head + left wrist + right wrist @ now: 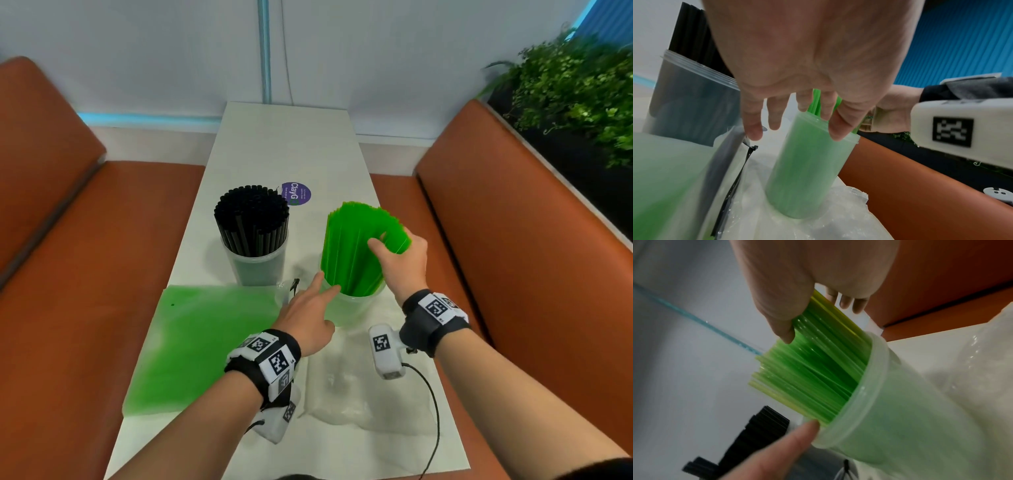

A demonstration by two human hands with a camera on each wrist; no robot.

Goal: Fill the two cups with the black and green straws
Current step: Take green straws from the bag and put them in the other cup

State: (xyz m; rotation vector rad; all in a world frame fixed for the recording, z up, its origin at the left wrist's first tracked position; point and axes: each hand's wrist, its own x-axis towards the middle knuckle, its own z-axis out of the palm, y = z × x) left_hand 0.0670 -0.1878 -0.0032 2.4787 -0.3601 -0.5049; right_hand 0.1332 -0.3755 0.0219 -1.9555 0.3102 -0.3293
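Observation:
A clear cup at the table's middle left is packed with black straws. To its right a second clear cup holds a leaning bundle of green straws. My right hand grips the upper part of that bundle, thumb on the near side. My left hand has straight fingers, and their tips touch the green cup's rim and the base of the straws. In the right wrist view the green straws fan out of the cup.
A flat green bag of straws lies front left on the white table. Crumpled clear plastic lies under and in front of the green cup. A black tie lies between the cups, and a purple sticker behind them. Orange benches flank the table.

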